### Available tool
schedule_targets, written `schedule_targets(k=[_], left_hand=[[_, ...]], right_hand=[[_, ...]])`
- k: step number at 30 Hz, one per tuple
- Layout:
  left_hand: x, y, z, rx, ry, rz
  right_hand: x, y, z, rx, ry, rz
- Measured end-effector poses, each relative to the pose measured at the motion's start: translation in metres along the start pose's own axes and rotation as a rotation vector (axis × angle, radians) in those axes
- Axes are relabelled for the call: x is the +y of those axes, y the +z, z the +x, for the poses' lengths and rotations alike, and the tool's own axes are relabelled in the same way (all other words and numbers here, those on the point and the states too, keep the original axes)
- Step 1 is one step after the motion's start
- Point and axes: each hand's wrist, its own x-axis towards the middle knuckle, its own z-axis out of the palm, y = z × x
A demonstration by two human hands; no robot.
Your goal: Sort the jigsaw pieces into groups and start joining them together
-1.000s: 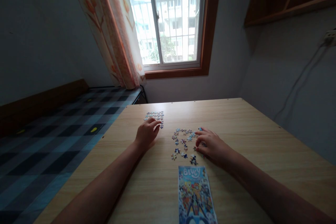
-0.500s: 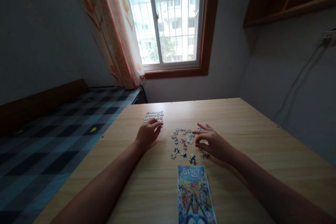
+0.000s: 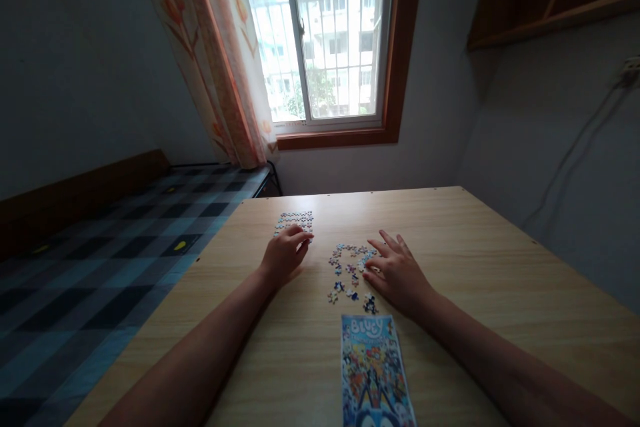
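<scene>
left hand [image 3: 284, 255] beside puzzle rows [image 3: 296, 215] | right hand [image 3: 400, 280] beside loose pieces [image 3: 351, 269]

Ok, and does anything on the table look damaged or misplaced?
Nothing stands out. The loose puzzle pieces lie scattered beside the right hand, while neater rows of pieces lie by the left hand. The picture sheet lies flat, printed side up. Single pieces are too small to check for damage.

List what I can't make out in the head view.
Head view: near part of the puzzle rows, behind the left hand.
Head view: whether that hand pinches a piece; too small to tell.
Head view: what lies beneath the right hand, which covers it.
Head view: lower end of the printed sheet, cut off by the bottom edge.
</scene>
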Motion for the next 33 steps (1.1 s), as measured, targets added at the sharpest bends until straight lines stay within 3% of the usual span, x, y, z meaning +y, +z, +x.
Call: schedule_targets(k=[11,18,21,24,28,31,33], left_hand=[[0.01,-0.006,0.003,-0.026,0.045,0.034],[0.074,-0.025,0.011,-0.174,0.164,-0.185],[0.099,-0.02,0.006,-0.16,0.148,-0.333],[0.111,-0.013,-0.001,-0.133,0.14,-0.407],[0.1,-0.018,0.001,-0.071,0.126,-0.325],[0.068,-0.032,0.012,-0.01,0.033,-0.055],[0.039,-0.038,0.017,0.014,-0.109,0.157]], right_hand=[[-0.001,0.002,-0.002,0.046,0.06,0.075],[-0.005,-0.003,-0.003,0.335,-0.061,0.162],[-0.007,-0.004,-0.002,0.38,-0.141,0.211],[-0.008,-0.003,-0.002,0.381,-0.178,0.253],[-0.004,-0.004,-0.002,0.364,-0.181,0.262],[0.007,-0.007,-0.003,0.426,-0.134,0.248],[0.017,-0.009,-0.002,0.471,-0.079,0.244]])
